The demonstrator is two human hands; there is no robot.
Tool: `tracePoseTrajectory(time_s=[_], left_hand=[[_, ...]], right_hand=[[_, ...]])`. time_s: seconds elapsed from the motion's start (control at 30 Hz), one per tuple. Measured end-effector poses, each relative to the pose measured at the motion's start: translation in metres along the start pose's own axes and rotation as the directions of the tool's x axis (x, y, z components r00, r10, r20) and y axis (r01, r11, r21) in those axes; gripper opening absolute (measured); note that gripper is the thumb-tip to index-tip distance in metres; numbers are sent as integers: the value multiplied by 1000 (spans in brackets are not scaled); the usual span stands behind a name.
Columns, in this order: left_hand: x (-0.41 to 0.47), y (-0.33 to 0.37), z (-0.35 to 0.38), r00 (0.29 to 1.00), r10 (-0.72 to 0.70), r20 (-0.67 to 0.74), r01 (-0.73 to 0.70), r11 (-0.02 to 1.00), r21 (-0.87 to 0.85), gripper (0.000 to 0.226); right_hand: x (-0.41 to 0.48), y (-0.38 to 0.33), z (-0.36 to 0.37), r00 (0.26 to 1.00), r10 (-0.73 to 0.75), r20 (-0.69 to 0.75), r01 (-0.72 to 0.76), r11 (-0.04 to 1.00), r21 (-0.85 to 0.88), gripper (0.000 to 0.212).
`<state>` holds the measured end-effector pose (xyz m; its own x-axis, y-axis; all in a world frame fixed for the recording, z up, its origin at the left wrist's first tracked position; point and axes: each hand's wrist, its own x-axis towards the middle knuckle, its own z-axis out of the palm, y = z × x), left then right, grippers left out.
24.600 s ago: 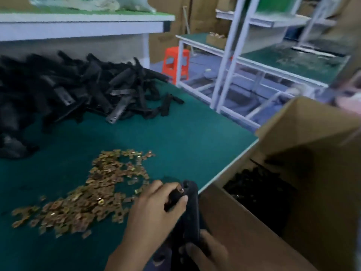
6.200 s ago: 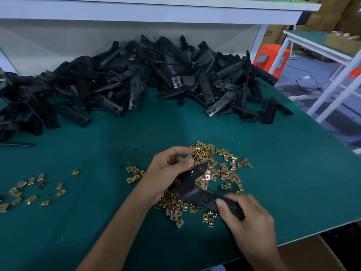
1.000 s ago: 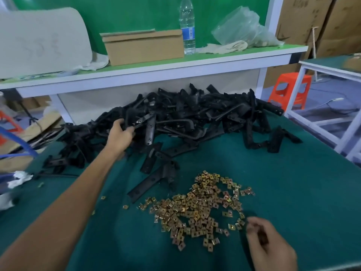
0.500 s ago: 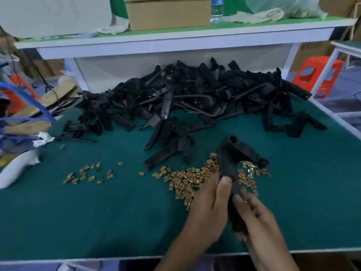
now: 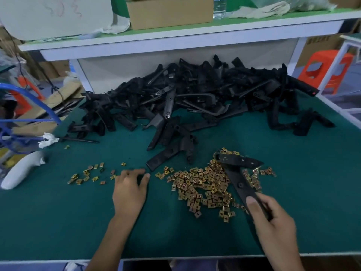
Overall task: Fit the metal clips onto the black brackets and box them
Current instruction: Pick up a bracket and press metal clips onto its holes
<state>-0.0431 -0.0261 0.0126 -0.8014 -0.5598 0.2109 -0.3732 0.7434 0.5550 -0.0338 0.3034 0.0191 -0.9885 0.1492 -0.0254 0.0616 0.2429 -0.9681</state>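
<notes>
My right hand (image 5: 273, 222) grips the near end of a black angled bracket (image 5: 237, 173), which lies over a heap of brass-coloured metal clips (image 5: 203, 184) on the green table. To the left of that heap, my left hand (image 5: 130, 189) rests on the table with its fingers bent, fingertips near a few scattered clips (image 5: 89, 174); I cannot tell whether it pinches one. A big pile of black brackets (image 5: 195, 98) fills the back of the table. No packing box is in view.
A shelf (image 5: 175, 38) with a cardboard box and a water bottle hangs over the pile. A white handle-shaped tool (image 5: 21, 169) and blue tubing (image 5: 39, 106) sit at the left edge. An orange stool (image 5: 324, 69) stands to the right, off the table.
My left hand has let go of the bracket and moved left onto the table. My right hand has lowered the bracket flat over the clip heap.
</notes>
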Motion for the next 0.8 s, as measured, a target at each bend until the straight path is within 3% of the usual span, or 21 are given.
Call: tracePoseTrajectory(time_s=[0.13,0.23,0.33,0.43,0.57,0.7,0.8], left_hand=[[-4,6,-1,1000,-13,13,15,986,-167,2],[-15,20,-2,997,0,77,24,950,-310,8],[-23,45,-2,976,59,208,61,849,-525,16],[-28,73,-5,954,58,295,174,692,-700,19],[-30,99,-11,937,101,334,214,589,-779,14],[-27,106,-15,941,154,302,119,683,-721,9],[-25,104,-20,932,226,285,26,739,-673,22]], right_hand=[[-2,-1,1,1000,-17,19,18,998,-53,17],[-1,-4,1,998,-6,64,10,999,-53,20],[0,-6,1,994,-6,105,9,999,-31,36],[-1,-7,0,994,-12,110,14,1000,-18,28],[-2,-8,-3,991,-21,133,15,999,41,31],[0,-6,-3,988,-8,155,-4,997,78,31],[1,-4,-6,984,-1,179,-16,995,97,34]])
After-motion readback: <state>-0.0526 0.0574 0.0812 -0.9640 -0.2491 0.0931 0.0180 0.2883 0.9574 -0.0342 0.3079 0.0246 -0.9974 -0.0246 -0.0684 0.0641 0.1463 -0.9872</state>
